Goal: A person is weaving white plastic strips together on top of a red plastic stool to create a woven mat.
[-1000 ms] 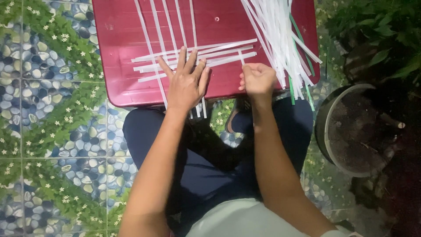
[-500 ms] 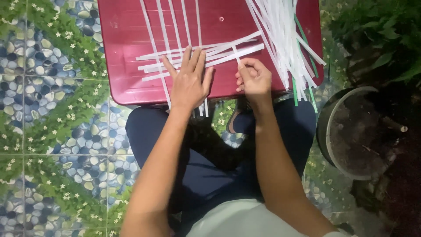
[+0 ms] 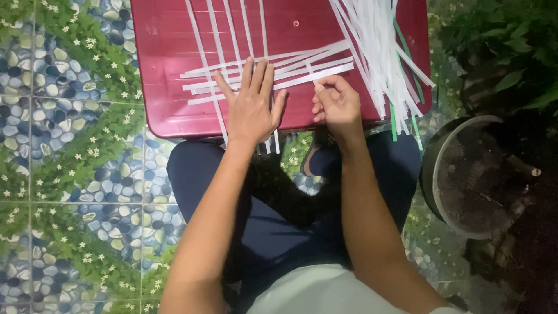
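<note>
Loose strip pile point(image 3: 381, 52) crowds right hand point(image 3: 337, 104); pot point(image 3: 465, 174) nearby.

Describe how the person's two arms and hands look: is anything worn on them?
Both arms are bare from the elbow down to the fingers. The left hand and the right hand carry no gloves, and no rings, watch or bracelet can be seen. No sleeve shows on either forearm. The nails look short and unpainted.

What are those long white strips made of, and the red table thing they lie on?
The white strips look like thin plastic or stiff paper: flat, even-edged, faintly glossy; the picture cannot settle which. The red table looks like moulded plastic: a smooth, slightly shiny top with rounded corners. The left hand presses flat on the strips; the right hand pinches one.
</note>
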